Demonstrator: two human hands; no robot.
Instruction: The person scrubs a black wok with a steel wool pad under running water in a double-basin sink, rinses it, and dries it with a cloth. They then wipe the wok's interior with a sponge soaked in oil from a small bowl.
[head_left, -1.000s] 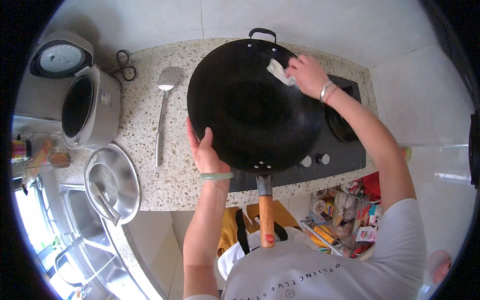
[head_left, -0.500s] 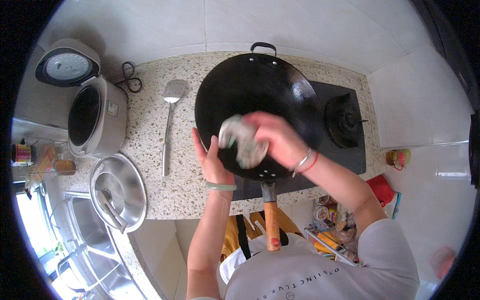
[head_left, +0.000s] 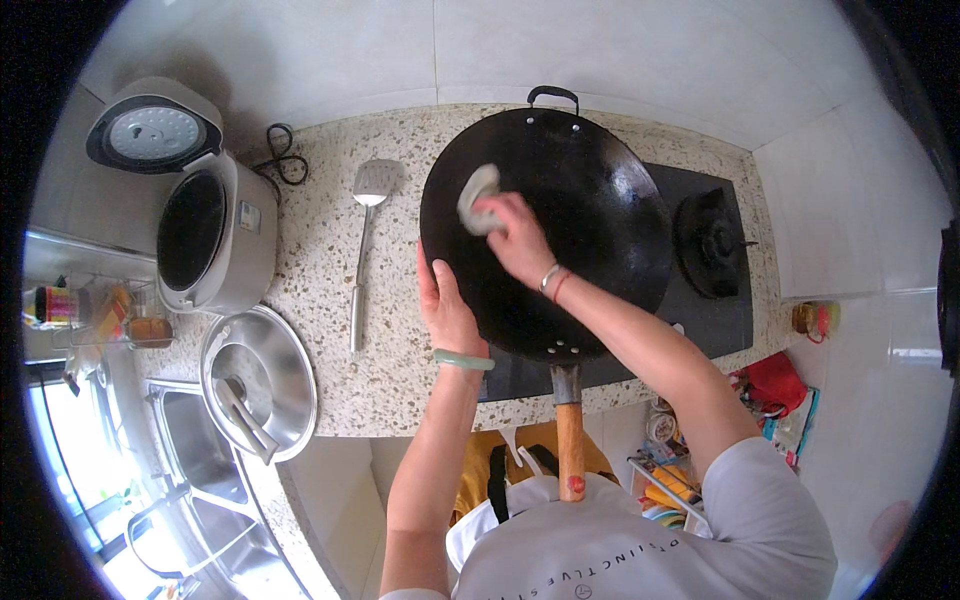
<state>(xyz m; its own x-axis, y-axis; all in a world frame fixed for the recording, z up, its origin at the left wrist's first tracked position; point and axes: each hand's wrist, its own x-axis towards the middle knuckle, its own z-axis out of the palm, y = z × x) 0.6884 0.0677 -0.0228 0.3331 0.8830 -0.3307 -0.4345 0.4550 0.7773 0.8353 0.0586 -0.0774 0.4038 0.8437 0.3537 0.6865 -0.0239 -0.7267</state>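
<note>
A large black wok (head_left: 600, 235) rests over the dark cooktop, tilted, its wooden handle toward my body and a small loop handle at the far side. My left hand (head_left: 452, 308) holds the wok's left rim near the front, thumb on the inner side and fingers along the outside. Inside the wok, my right hand (head_left: 518, 240) is closed on a pale greyish cloth (head_left: 480, 192), pressed to the upper left of the inner wall. Motion blurs the cloth and fingertips slightly.
Left of the wok lies a metal spatula (head_left: 376, 182). Further left stand an open rice cooker (head_left: 240, 262) and a steel wok lid (head_left: 287, 352), beside a sink (head_left: 210, 455). A burner (head_left: 714, 243) shows on the right. Packages and a rack are below the counter's right side.
My right hand has swept the cloth from the wok's near part up to its upper left wall. My left hand still holds the rim. The whole view has shifted slightly.
</note>
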